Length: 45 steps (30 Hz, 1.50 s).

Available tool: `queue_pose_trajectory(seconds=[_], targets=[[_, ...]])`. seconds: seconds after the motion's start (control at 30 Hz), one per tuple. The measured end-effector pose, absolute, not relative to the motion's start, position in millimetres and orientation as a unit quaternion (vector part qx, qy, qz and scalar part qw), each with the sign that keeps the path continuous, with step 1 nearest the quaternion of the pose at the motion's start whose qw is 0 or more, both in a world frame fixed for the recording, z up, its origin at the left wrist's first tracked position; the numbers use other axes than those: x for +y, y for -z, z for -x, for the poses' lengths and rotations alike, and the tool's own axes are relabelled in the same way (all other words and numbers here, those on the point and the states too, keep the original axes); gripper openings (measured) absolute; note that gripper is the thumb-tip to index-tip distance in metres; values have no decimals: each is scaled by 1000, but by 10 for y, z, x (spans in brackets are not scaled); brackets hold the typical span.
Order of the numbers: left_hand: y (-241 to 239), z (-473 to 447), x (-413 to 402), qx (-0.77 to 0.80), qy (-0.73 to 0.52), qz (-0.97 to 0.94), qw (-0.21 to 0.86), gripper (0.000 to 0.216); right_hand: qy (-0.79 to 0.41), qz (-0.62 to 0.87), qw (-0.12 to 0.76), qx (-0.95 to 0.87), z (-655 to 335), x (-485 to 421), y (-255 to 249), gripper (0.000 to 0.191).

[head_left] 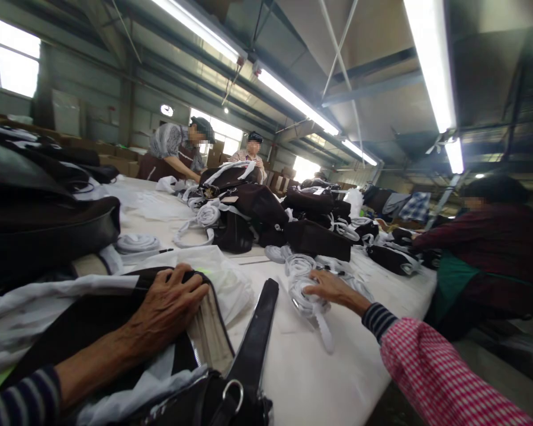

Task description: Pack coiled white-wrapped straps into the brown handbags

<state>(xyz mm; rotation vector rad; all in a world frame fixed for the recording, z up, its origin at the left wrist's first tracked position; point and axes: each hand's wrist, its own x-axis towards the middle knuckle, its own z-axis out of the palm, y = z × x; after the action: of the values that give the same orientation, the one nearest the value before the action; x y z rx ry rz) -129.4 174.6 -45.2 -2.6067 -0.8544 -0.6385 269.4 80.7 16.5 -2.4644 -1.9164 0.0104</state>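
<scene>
My left hand (166, 307) lies flat on a dark brown handbag (93, 325) at the near left, fingers spread over its top edge beside the pale lining (208, 331). The bag's black strap (255, 337) runs across the white table (311, 378) to a metal ring (233, 395). My right hand (331, 288) reaches out over a bundle of white wrapped straps (308, 293), its fingers resting on the bundle. Whether it grips the bundle I cannot tell.
Dark bags (257, 213) and white strap coils (137, 242) are heaped along the table's middle. A stack of black bags (39, 219) rises at my left. Two people (177, 154) work at the far end; another person (484, 248) leans in at the right.
</scene>
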Motion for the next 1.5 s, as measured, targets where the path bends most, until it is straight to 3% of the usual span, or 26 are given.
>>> queue_pose_trajectory(seconds=[0.13, 0.23, 0.83, 0.93, 1.03, 1.23, 1.33, 1.5], targets=[[418, 1293, 1717, -299, 216, 915, 164, 24, -26, 785, 26, -619, -2603, 657, 316, 45], [451, 1295, 1750, -301, 217, 914, 167, 26, -29, 789, 54, -612, -2677, 612, 403, 46], [450, 1295, 1796, -295, 222, 915, 165, 32, 122, 805, 298, -498, -3040, -128, -146, 41], [477, 1300, 1806, -296, 226, 913, 166, 33, 98, 786, 332, -513, -2987, -120, -191, 41], [485, 1299, 1808, -299, 229, 913, 158, 35, 40, 760, 320, -564, -2778, -70, -47, 39], [468, 1305, 1815, -297, 226, 916, 149, 32, -73, 703, 182, -684, -2489, -46, 439, 48], [471, 1309, 1815, -288, 233, 914, 164, 31, -90, 691, 210, -685, -2655, -128, 482, 47], [525, 1314, 1844, -284, 242, 913, 166, 29, 9, 694, 272, -667, -2697, -292, 342, 46]])
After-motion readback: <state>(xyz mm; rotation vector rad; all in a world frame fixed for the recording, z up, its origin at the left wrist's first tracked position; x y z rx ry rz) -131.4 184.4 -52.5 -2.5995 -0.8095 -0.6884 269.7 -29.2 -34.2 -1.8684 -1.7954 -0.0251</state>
